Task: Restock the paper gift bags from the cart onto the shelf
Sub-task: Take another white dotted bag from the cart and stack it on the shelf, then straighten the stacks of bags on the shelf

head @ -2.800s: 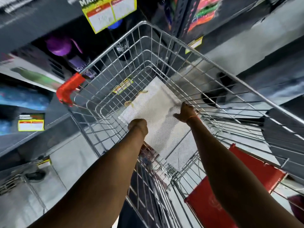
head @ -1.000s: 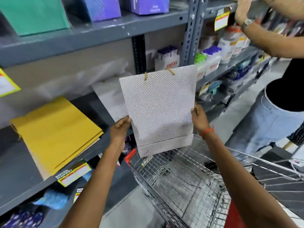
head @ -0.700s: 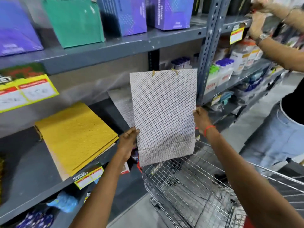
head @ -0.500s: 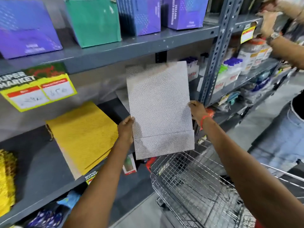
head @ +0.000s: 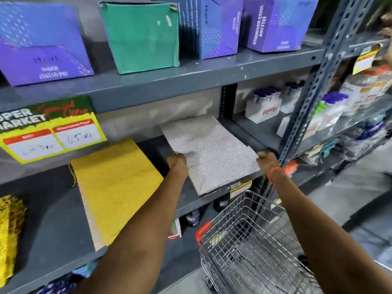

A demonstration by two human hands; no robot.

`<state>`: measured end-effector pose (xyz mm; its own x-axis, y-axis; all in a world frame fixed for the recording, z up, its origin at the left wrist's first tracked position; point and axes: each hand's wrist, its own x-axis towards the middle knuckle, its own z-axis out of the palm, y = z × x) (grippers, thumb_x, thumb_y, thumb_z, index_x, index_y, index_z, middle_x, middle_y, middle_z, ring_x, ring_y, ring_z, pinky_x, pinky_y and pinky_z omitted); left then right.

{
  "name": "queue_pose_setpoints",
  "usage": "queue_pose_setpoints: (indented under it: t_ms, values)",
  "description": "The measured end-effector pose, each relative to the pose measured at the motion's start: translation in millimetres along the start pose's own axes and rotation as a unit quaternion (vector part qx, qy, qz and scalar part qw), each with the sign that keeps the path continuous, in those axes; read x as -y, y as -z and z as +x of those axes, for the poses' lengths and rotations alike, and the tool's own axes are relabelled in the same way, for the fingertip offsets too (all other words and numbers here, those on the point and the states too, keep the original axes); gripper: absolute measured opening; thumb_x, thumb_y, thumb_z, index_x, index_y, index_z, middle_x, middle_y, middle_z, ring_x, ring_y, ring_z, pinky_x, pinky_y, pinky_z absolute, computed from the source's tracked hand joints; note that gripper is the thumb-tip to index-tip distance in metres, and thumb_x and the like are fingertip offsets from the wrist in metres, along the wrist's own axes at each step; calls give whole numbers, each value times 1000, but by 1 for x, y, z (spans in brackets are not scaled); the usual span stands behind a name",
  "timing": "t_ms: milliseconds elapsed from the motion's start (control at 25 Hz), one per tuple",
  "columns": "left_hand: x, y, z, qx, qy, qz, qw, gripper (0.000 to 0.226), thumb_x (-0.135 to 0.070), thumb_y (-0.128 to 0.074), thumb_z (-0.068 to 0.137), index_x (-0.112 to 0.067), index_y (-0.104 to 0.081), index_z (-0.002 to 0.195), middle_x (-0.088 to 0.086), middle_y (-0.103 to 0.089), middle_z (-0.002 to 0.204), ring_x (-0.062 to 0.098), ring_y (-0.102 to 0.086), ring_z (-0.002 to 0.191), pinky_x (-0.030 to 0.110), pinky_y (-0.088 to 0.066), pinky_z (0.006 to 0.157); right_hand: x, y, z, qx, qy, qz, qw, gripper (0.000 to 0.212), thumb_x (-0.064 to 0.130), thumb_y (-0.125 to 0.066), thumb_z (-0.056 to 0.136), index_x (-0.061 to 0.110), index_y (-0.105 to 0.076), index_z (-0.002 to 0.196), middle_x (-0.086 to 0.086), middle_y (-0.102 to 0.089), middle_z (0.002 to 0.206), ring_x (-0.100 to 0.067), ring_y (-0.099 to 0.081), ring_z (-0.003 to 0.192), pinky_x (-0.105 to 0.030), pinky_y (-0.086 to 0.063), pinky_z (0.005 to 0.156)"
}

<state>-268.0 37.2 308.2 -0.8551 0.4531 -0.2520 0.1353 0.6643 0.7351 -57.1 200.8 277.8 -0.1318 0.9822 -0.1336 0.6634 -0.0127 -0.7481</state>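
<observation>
Both hands hold a white dotted paper gift bag [head: 209,151] flat over the grey shelf [head: 63,211], its far end reaching toward the back wall and its near edge just past the shelf lip. The left hand [head: 177,163] is curled around the bag's left edge; the right hand [head: 266,161], with an orange band on its wrist, grips the right near corner. The bag seems to lie on top of another white bag or two, though the blur makes the layers hard to separate.

To the left on the same shelf lies a stack of yellow gift bags [head: 115,187], well apart from the white one, and a further yellow bundle [head: 9,230] sits at the far left edge. A yellow price sign [head: 51,134] hangs from the shelf above, which carries purple boxes [head: 42,43] and a green box [head: 141,36].

The wire cart [head: 254,247], with a red corner guard, stands below and just right of the arms; no gift bags can be made out in its basket. An upright slotted post [head: 305,98] separates this bay from the next.
</observation>
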Motion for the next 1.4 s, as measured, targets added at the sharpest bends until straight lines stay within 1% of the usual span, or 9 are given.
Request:
queue_pose_setpoints:
  t_ms: [160,240,360,560,840,1000,1080,1200,1400]
  values:
    - [-7,-19,24,58,68,-120,989,46,-19,-45,98,-3,-39,140,7,-46,143,19,-46,132,14,-48,90,-5,-6,-1,14,16,-15,1000,23,4,-46,85,11,-67,91,-22,-65,109,-29,-59,112,-33,-45,91]
    - [-8,-27,24,99,116,-267,952,41,-13,-40,99,-1,-42,137,6,-52,113,16,-52,106,23,-42,86,-7,-9,-3,-14,25,-18,999,34,-3,-46,88,0,-56,121,-26,-60,126,-39,-55,120,-36,-42,99]
    - [-1,-35,31,99,111,-355,923,24,-13,-44,96,-7,-52,118,3,-54,85,17,-53,74,29,-46,79,-14,-13,-3,-12,46,9,999,39,-4,-46,90,0,-49,128,-25,-59,128,-39,-54,121,-35,-41,102]
    - [77,-107,90,108,153,-426,885,93,-60,-70,50,-18,-53,132,6,-56,139,30,-55,122,49,-42,108,-18,-8,-6,62,20,5,998,42,11,-46,94,1,-39,134,-29,-54,131,-42,-51,122,-43,-40,104]
    - [35,-59,-58,148,140,-457,866,64,-26,-57,87,-19,-34,147,-3,-22,159,19,-19,147,43,-12,120,-11,-3,-8,101,8,-31,994,51,21,-38,96,3,-29,143,-26,-41,145,-40,-38,134,-43,-32,112]
    - [31,-56,-61,143,109,-382,907,82,-24,-61,89,-19,-11,154,-1,-11,162,23,-14,149,46,-13,121,-11,0,-9,108,5,-18,994,56,22,-45,94,4,-27,143,-23,-44,144,-38,-41,132,-41,-34,110]
    - [37,-54,-64,172,33,-229,957,102,-22,-69,85,-13,6,154,5,-4,163,25,-12,149,39,-17,122,-14,5,-7,141,17,-31,989,60,20,-55,89,3,-29,141,-20,-50,137,-37,-47,126,-42,-38,107]
    - [43,-53,-62,188,-35,-33,981,121,-10,-77,77,-4,20,149,10,1,163,25,-15,149,28,-22,118,-16,13,-6,181,46,-115,976,52,11,-62,82,3,-41,129,-21,-59,123,-31,-56,107,-41,-47,95]
    - [35,-43,-59,116,-63,89,987,99,-15,-80,74,3,-16,149,19,-51,141,31,-55,123,36,-49,98,-11,16,-5,130,86,-189,970,33,13,-62,82,3,-61,114,-22,-65,118,-35,-61,109,-38,-50,96]
